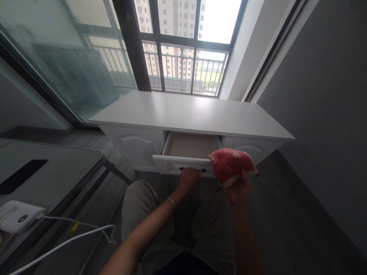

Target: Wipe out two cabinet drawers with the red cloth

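My left hand [189, 178] is closed around the dark handle [203, 170] on the front of a white drawer [169, 162]. The drawer stands pulled out of a white cabinet [195, 114], and its pale inside shows. My right hand [240, 190] grips a red cloth [232, 164] with pale patches and a light edge, held up by the drawer's right front corner. The cloth covers that corner. Part of my right fingers is hidden behind the cloth.
A dark-framed window [183, 42] rises behind the cabinet. At left is a table [77, 160] with a flat black object [24, 175], a white device [20, 216] and a white cable [65, 243]. A grey wall [323, 95] stands to the right.
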Demonstrator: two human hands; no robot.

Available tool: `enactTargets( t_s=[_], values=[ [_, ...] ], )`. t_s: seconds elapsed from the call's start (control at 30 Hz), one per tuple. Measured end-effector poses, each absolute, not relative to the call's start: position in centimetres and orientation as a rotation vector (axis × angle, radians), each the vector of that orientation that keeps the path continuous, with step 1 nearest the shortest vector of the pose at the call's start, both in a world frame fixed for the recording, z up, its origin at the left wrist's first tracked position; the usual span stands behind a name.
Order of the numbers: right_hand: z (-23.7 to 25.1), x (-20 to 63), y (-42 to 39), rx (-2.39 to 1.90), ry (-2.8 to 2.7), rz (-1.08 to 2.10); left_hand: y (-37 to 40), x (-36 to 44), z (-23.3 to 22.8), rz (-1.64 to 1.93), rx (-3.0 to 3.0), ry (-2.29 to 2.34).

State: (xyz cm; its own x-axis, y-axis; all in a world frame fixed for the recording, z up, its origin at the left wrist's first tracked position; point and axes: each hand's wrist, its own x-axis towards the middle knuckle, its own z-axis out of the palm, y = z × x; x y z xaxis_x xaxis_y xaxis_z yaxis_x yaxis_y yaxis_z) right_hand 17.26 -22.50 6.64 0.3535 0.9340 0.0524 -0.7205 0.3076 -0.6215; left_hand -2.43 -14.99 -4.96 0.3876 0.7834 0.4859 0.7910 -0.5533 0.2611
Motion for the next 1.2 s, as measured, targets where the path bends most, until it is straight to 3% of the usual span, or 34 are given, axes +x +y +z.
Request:
enactTargets(
  t_s=[0.73, 1.2],
  values=[
    [5.5, 18.2, -22.6, -0.581, -0.435, 1.139, 1.2, -0.7, -1.6, -0.771, -2.663, -1.463],
    [3.6, 18.7, -22.6, -0.618, -0.286, 1.098, 1.9, -0.8, -1.9, -0.716, -2.693, -1.46]
  ],
)
